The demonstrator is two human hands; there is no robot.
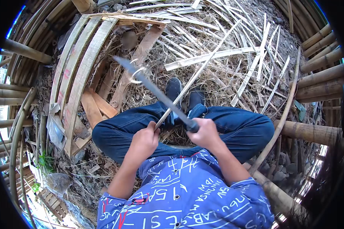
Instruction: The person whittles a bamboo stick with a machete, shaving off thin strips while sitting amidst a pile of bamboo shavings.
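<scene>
My right hand (206, 132) is closed round the dark handle of a long knife (153, 90). Its grey blade slants up and left across my lap, with a pale curled shaving (135, 77) hanging on it. Between the fingers of my left hand (145, 139) is the near end of a long, thin bamboo strip (195, 77), which runs away to the upper right. Blade and strip cross in this view just beyond my knees' midline. Below them are my legs in blue jeans (240, 131) and my dark shoes (174, 88).
Split bamboo strips (210, 58) and curled shavings litter the ground ahead. To the left stands a slatted wooden crate (73, 72), a plastic bag (56, 128) beside it. Bamboo pole walls (321, 82) close in on both sides, and a long thin pole (283, 118) leans at the right.
</scene>
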